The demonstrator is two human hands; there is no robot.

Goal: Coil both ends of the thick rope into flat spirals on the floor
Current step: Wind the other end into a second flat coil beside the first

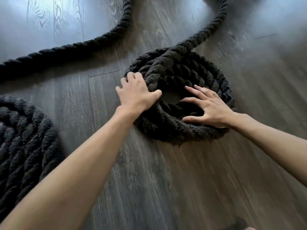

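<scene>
The left hand (137, 95) is curling over the left rim of the coil (179, 97), fingers wrapped around the outer turn and thumb reaching toward the centre, so it is gripping rope. The right hand (211, 108) is lying flat and spread on the coil's right side, fingers splayed, pressing down and clasping nothing. That pairing looks deliberate: one hand is likely steering the outer turn round while the other is pinning the inner turns so they are not springing up or sliding.

This coil is sitting mid-floor, a gap showing bare floor (166, 180) at its centre, and its turns are partly riding over each other, not yet flat. From its far side the rope (216, 19) is running up toward the floor's far edge, then curving back as a loose stretch toward the left edge. A second coil (25, 130) is lying at the near left edge, well apart.

Counted: two hands, two coils, seemingly one rope.
</scene>
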